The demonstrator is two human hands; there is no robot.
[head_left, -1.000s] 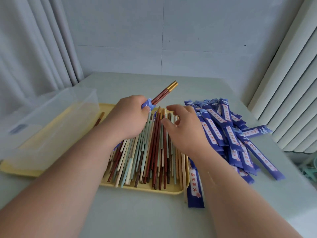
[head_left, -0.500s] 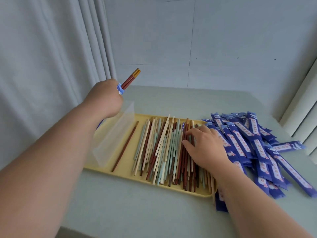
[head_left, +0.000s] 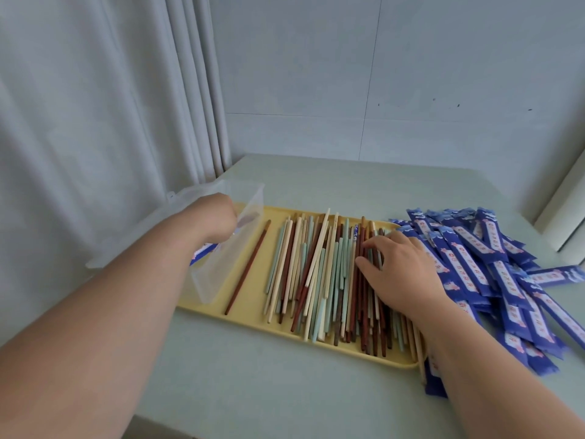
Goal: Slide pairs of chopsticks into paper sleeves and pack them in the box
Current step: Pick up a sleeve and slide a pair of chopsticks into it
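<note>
Left hand [head_left: 215, 217]: lowered from its raised spot into the clear plastic box [head_left: 221, 270].
Sleeved pair: no longer sticking up from the fist; a blue-and-white paper sleeve [head_left: 204, 251] shows low in the box.
Right hand [head_left: 402, 274]: fingers spread wider over the dark red chopsticks [head_left: 364, 312].

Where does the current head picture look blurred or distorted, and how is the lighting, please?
Head view: the left hand reaching into the clear box is smeared and hazy behind its wall; the blue sleeves near the right edge are soft; the chopsticks on the yellow tray are sharp; lighting is soft and even, without hard shadows; the wide lens bends the curtain folds.
</note>
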